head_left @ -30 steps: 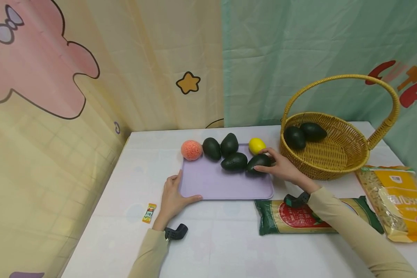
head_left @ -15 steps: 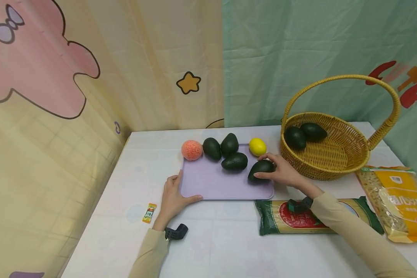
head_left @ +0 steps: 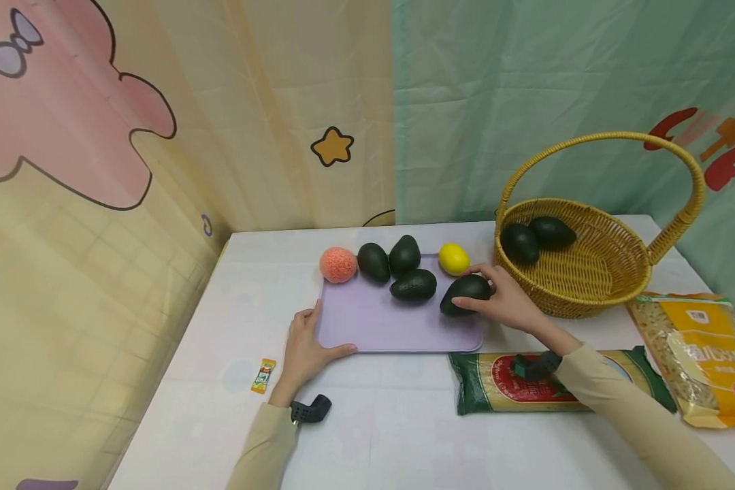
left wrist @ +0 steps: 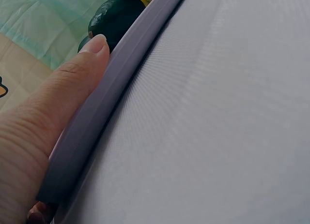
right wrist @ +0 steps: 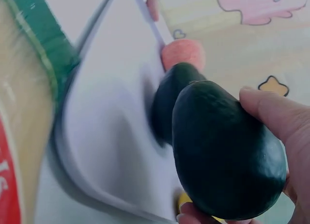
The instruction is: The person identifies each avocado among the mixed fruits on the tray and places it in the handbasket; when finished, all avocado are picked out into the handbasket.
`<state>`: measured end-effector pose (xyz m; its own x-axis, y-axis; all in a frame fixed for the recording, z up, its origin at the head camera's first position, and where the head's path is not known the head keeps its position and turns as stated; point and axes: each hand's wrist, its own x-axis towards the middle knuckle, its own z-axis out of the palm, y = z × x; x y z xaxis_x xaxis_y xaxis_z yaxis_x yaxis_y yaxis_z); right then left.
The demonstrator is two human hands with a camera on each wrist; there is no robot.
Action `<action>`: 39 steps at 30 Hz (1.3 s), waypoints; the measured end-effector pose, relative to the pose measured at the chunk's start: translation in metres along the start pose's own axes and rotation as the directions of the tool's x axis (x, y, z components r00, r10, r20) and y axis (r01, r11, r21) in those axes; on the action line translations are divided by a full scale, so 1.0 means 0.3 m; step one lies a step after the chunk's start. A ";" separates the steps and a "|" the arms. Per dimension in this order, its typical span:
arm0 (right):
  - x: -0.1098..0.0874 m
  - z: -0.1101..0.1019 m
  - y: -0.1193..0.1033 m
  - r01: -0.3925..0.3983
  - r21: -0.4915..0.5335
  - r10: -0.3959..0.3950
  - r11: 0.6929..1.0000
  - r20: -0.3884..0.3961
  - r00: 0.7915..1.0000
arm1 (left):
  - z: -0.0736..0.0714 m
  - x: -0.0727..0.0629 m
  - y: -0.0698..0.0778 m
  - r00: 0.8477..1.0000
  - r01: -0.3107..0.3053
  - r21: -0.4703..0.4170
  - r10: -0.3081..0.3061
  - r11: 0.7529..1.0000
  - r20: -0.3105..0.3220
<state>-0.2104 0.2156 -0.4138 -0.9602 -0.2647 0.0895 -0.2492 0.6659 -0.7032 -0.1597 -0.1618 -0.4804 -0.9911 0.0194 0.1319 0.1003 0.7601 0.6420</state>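
Observation:
My right hand (head_left: 503, 301) holds a dark green avocado (head_left: 464, 295) over the right part of the lilac tray (head_left: 373, 327). In the right wrist view, thumb and fingertips grip the avocado (right wrist: 225, 151) at its broad end, its narrower end pointing away. My left hand (head_left: 305, 348) holds the tray's front left corner, thumb along the front edge and fingers at the left side. In the left wrist view the thumb (left wrist: 80, 74) lies against the tray's rim (left wrist: 121, 64). Another avocado (head_left: 413, 285) lies on the tray, and two more avocados (head_left: 373, 263) sit along its back edge.
A coral-coloured bumpy ball (head_left: 338, 265) and a yellow lemon (head_left: 454, 259) sit at the tray's back corners. At right stands a wicker basket (head_left: 600, 272) with two avocados inside. A long green-ended packet (head_left: 484, 382), a grain bag (head_left: 704, 361) and a small sachet (head_left: 263, 376) lie around.
The right hand has drawn its avocado away from the neighbouring one, first toward the front, then slightly right and up. The left hand and tray have stayed put.

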 end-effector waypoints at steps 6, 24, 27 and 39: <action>-0.011 -0.036 -0.029 0.009 0.067 -0.006 0.998 -0.046 0.999 | 0.000 0.001 -0.001 1.000 0.000 -0.005 0.000 1.000 0.002; -0.017 -0.125 -0.068 0.177 0.168 -0.107 0.970 -0.361 0.926 | 0.003 0.001 -0.004 1.000 0.008 -0.012 -0.008 1.000 0.000; -0.034 -0.152 -0.110 0.229 0.191 -0.136 0.954 -0.405 0.904 | 0.001 0.001 -0.003 1.000 0.007 -0.012 -0.007 1.000 0.000; -0.059 -0.227 -0.164 0.253 0.217 -0.099 0.943 -0.542 0.835 | 0.000 -0.002 -0.001 1.000 0.004 -0.016 -0.004 1.000 -0.001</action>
<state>-0.1897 0.2350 -0.3326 -0.8451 0.0908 0.5268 -0.4504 0.4098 -0.7932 -0.1591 -0.1619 -0.4807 -0.9913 0.0157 0.1306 0.0981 0.7496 0.6546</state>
